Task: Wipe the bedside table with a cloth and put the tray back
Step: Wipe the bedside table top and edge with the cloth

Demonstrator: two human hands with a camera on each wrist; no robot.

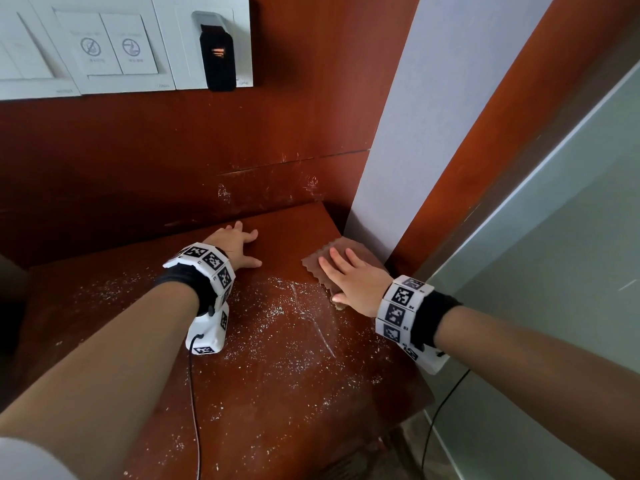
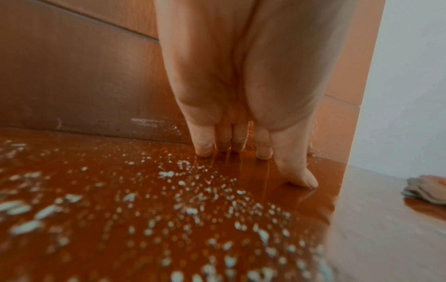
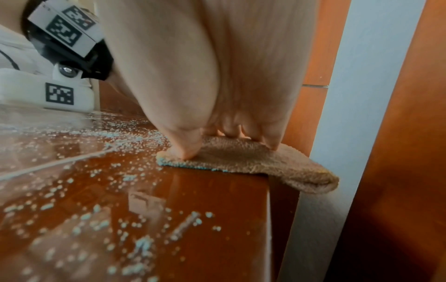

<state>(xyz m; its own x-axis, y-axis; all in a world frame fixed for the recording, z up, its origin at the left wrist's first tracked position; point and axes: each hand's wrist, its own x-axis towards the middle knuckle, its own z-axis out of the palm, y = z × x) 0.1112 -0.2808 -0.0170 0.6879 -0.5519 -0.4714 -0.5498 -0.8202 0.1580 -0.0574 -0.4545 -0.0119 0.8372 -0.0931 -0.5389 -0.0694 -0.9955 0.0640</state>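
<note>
The brown cloth (image 1: 330,263) lies at the far right corner of the bedside table (image 1: 263,393), overhanging its right edge. The right hand (image 1: 353,280) presses it flat, fingers straight. The left hand (image 1: 235,245) rests spread on the tabletop, holding nothing. White crumbs (image 1: 277,310) scatter nearer.

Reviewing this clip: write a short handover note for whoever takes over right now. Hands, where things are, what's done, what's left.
Left hand: flat, fingers spread on the bedside table near the back wall, holding nothing.
Right hand: flat, pressing the brown cloth down at the table's back right corner; one edge of the cloth hangs over the right side.
Done: a short streak is cleared beside the cloth.
Left: white crumbs cover most of the tabletop, so wiping has barely started. The tray is not in view; it goes back afterwards.
</note>
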